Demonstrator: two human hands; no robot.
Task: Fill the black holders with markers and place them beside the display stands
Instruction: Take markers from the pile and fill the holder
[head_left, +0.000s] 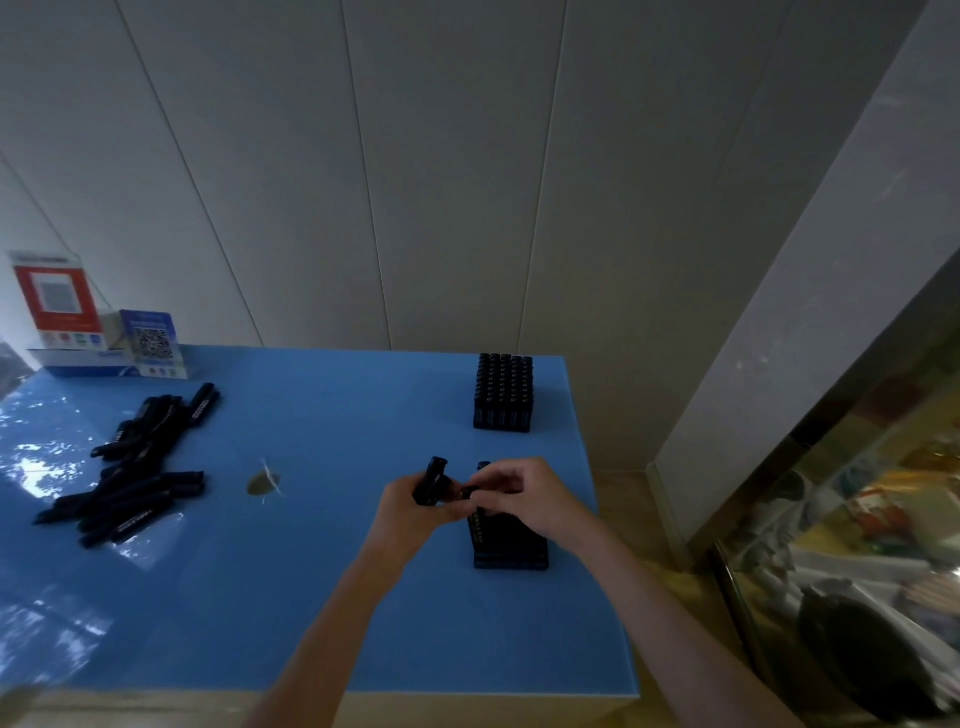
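- While the left hand (415, 506) curls its fingers (441, 512) round a short black marker (431, 480), held nearly upright with its cap end above the knuckles, the right hand (519, 493) pinches something small and dark at its fingertips; whether that is a second marker or the tip of the first cannot be told.
- Directly under the right fingers stands the near holder (511, 545), a black block on the blue desk (311, 571); the hand hides its top, so how full it is cannot be seen.
- Beyond both hands, well apart from them, a far holder (503, 392) looks packed with upright markers in rows.
- Far to the left of the left fingers lies a loose pile (130, 467) of markers, and past that the display stands (104, 327) at the desk's back corner.
- Judging by looks, a marker is light, stiff and smooth plastic; a grip round the middle of the barrel should steer it best, leaving the lower end free to enter a slot.
- A glossy barrel may slip if pinched only at the tip.
- Once filled, a holder will likely be much heavier and top-laden; gripping it low on opposite sides, both hands, seems safest so markers do not spill.
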